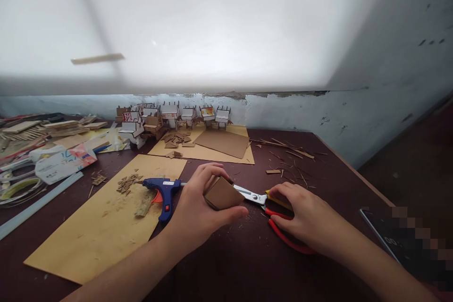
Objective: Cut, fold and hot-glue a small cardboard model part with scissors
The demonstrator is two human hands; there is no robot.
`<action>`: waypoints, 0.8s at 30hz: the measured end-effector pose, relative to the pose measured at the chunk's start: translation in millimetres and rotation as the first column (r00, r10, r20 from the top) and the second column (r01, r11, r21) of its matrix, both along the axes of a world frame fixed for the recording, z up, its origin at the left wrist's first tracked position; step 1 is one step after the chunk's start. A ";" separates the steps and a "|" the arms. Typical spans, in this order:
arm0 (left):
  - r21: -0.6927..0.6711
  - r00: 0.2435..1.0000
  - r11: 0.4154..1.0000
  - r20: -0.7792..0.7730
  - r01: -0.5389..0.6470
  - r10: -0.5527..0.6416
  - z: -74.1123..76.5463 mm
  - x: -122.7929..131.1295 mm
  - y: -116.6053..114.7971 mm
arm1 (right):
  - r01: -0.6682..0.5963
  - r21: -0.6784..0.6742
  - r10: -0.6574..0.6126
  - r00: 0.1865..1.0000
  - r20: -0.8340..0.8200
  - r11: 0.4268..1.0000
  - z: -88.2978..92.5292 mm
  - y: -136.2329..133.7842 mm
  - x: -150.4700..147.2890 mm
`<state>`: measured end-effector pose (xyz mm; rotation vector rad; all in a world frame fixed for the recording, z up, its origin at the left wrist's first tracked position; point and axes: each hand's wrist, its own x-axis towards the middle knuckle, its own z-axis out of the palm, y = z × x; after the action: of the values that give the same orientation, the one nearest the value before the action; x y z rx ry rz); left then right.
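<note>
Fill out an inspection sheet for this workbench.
Surface: dark brown table, partly covered by cardboard sheets.
Job's things: cardboard piece, folded; scissors with red handles; blue glue gun.
Clutter: cardboard scraps; small cardboard models at the back; packaging at the left.
Grips: left hand shut on the cardboard piece; right hand lies on the scissors' handles, grip unclear.
Cables: nothing seen.
Surroundings: pale blue wall behind the table.

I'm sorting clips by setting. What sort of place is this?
Probably a craft or model-making desk: a blue glue gun lies by the left hand holding a cardboard piece, the right hand rests on red-handled scissors, and small cardboard models line the wall.
</note>
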<state>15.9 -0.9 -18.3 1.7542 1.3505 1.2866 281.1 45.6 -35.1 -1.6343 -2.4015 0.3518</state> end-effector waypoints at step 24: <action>-0.368 0.800 0.876 0.599 0.311 -0.032 7.7 -6.0 12.0 | 0.091 0.007 -0.090 0.994 -0.060 0.996 11.7 -0.7 -1.0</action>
<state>9.9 11.0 -10.6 1.0136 0.9882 1.1487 280.1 44.9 -23.4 -1.6970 -2.2736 0.3668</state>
